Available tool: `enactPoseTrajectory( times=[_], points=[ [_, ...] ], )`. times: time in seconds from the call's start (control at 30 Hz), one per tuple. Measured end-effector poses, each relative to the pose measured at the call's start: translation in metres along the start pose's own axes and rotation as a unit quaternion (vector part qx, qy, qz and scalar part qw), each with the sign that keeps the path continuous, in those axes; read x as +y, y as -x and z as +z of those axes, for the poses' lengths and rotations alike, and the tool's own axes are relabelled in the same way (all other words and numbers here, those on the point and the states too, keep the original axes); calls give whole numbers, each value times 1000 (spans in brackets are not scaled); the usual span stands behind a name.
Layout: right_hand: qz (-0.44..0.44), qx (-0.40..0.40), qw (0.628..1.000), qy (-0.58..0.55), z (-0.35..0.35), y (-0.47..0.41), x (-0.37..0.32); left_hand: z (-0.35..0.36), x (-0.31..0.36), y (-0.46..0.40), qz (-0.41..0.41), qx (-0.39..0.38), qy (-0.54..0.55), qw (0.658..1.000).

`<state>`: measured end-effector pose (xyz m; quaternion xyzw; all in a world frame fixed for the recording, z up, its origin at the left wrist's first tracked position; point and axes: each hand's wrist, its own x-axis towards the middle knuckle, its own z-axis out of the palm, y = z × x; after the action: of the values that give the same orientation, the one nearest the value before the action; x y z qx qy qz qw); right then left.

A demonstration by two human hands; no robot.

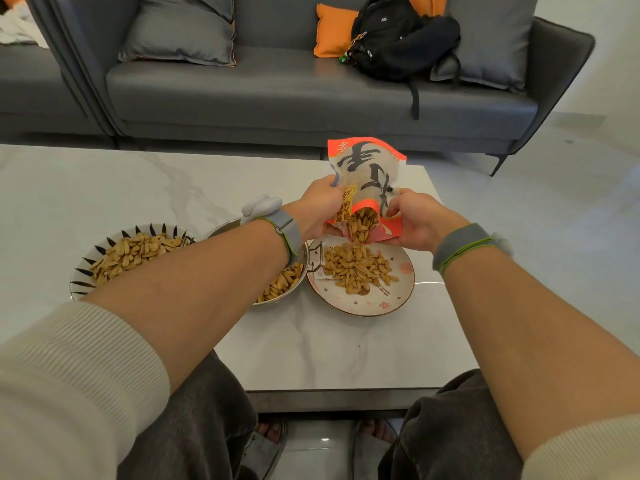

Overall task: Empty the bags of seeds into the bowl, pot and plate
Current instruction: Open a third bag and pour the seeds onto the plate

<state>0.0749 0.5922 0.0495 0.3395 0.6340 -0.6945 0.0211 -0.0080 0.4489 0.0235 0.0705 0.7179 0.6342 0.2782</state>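
While the orange-and-white printed plastic seed bag (367, 183) hangs upside down over the plate, I read its long axis as near upright, mouth down, leaning a little away from me. My left hand (320, 211) pinches the left edge of the bag beside the mouth, fingers curled round the film; my right hand (414, 221) grips the right edge the same way, so both are equally near. Pale brown sunflower seeds (362, 225) spill from the mouth straight onto the heap on the round white plate with small flower prints (398, 299). I judge more tipping will finish it. Left of the plate, touching or nearly so, the shiny steel pot (294, 285) holds seeds, partly hidden by my forearm. Further left, the white bowl with black spiked rim pattern (81, 271) is heaped with seeds, all on the pale marble table (329, 348)
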Motion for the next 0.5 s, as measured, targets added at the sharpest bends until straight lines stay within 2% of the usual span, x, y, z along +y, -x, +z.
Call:
enactPoseTrajectory(
  times=[0.5],
  points=[
    [-9,-13,1000,-14,4,3,-3,-3,-1,-3,23,14,-15,1000]
  ],
)
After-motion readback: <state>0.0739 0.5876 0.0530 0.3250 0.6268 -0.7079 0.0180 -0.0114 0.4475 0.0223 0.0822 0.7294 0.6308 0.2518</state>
